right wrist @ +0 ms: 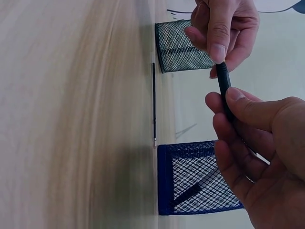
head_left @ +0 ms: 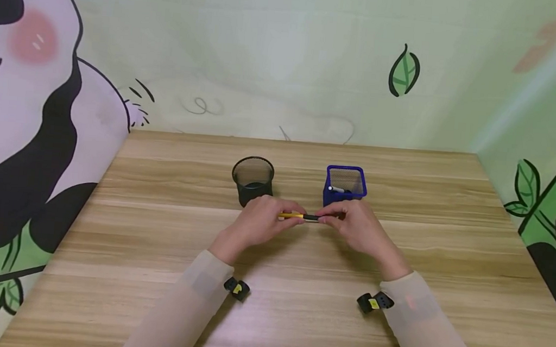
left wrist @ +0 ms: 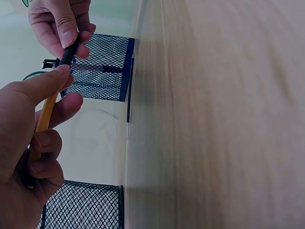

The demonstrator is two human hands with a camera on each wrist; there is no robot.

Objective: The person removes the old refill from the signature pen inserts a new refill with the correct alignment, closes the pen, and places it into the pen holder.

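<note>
Between both hands is a pen with a yellow barrel [left wrist: 46, 114] and a black front section [right wrist: 223, 78]. My left hand [head_left: 261, 218] grips the yellow barrel, thumb and fingers curled round it. My right hand [head_left: 356, 223] pinches the black section between thumb and fingers. The pen lies roughly level, a little above the table in front of two mesh pen holders. Below it on the tabletop rests a thin pen refill [right wrist: 154, 100], dark along most of its length with a clear end.
A round black mesh pen holder [head_left: 253, 177] stands behind my left hand. Behind the right one is a square blue mesh pen holder [head_left: 347, 169] with a black-and-white pen [head_left: 336, 189] inside. The wooden table [head_left: 291, 316] meets a printed backdrop at its far edge.
</note>
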